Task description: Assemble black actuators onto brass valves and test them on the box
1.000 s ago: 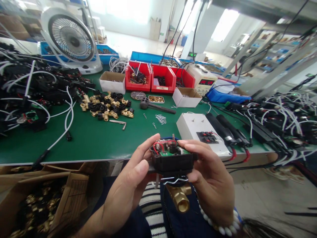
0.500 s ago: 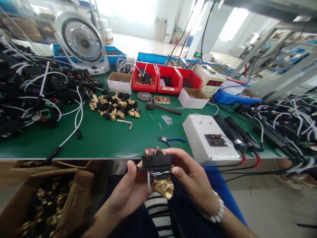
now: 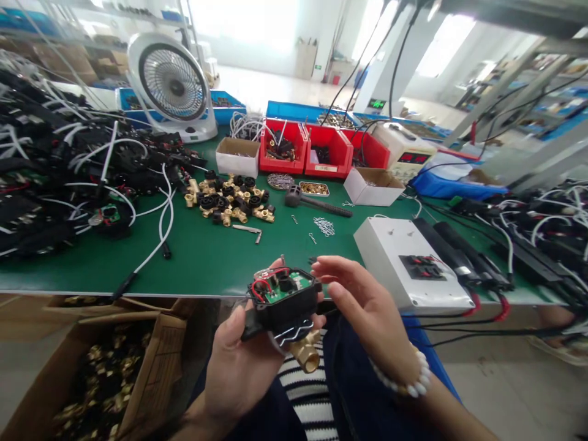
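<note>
My left hand (image 3: pixel 250 352) is wrapped round a valve actuator (image 3: pixel 287 306), a black housing with its top off. A green circuit board and red wires show inside it. Below the housing sit a bent wire clip (image 3: pixel 294 331) and a brass valve body (image 3: pixel 307 354), its round opening turned toward me. My right hand (image 3: pixel 362 306) hovers just right of the housing, fingers and thumb apart, with nothing in it. Behind its fingers, the pliers are almost wholly hidden. On the green bench lie loose wire clips (image 3: pixel 324 226) and a bent metal tool (image 3: pixel 248 231).
Brass valve bodies (image 3: pixel 234 199) lie piled beyond my hands, beside a black mallet (image 3: pixel 316 202). A grey switch box (image 3: pixel 390 257) stands right. Red bins (image 3: pixel 282 153) line the back. Wired black units (image 3: pixel 82 159) crowd the left. A cardboard box (image 3: pixel 156 361) sits below the bench edge.
My right hand has let go of the valve actuator and moved slightly right. The actuator has tilted in my left hand, so its circuit board now shows. The view has shifted a little left.
</note>
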Demonstrator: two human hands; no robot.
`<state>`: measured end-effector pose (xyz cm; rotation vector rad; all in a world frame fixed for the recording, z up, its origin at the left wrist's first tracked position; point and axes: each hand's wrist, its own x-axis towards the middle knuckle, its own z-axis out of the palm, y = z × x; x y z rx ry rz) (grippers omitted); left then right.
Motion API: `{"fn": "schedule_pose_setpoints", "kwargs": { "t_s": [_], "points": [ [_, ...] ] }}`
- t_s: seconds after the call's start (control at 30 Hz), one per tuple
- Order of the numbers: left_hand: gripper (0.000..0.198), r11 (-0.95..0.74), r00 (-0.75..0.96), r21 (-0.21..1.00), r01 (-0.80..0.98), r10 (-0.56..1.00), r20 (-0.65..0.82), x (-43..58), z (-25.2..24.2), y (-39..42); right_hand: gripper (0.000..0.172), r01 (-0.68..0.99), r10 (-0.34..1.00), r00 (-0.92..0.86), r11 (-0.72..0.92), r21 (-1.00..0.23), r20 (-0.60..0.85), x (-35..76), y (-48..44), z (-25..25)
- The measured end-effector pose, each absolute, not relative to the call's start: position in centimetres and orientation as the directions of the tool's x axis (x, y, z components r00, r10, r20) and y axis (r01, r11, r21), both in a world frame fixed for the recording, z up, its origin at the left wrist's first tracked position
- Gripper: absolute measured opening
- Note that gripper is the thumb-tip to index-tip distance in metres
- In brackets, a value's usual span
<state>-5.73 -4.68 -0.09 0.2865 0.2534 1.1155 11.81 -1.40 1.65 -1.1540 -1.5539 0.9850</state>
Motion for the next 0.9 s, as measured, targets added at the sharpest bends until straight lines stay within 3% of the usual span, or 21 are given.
{"fn": "schedule_pose_setpoints", "kwargs": {
  "t_s": [0.2, 0.37, 0.57, 0.9],
  "points": [
    [0.057, 0.387, 0.385, 0.412, -0.825, 0.918, -0.092, -5.3, 1.2, -4.3, 0.052, -0.040, 0.968, -0.245, 0.048, -0.998, 0.056, 11.7, -4.5, 4.0],
    [0.063, 0.381, 0.418, 0.450, -0.808, 0.908, -0.019, -3.4, 1.6, -3.9, 0.066, -0.268, 0.954, -0.287, -0.163, -0.950, -0.083, 11.4, -4.9, 4.6],
    [0.070, 0.393, 0.453, 0.528, -0.753, 0.891, -0.018, -2.2, 2.5, -4.7, 0.062, -0.428, 0.956, -0.282, -0.198, -0.882, -0.078, 12.1, -5.5, 4.5],
    [0.068, 0.283, 0.394, 0.582, -0.762, 0.917, 0.069, -1.4, 1.2, -5.6, 0.059, -0.477, 0.966, -0.246, -0.191, -0.858, -0.078, 12.6, -6.0, 4.3]
  ]
}}
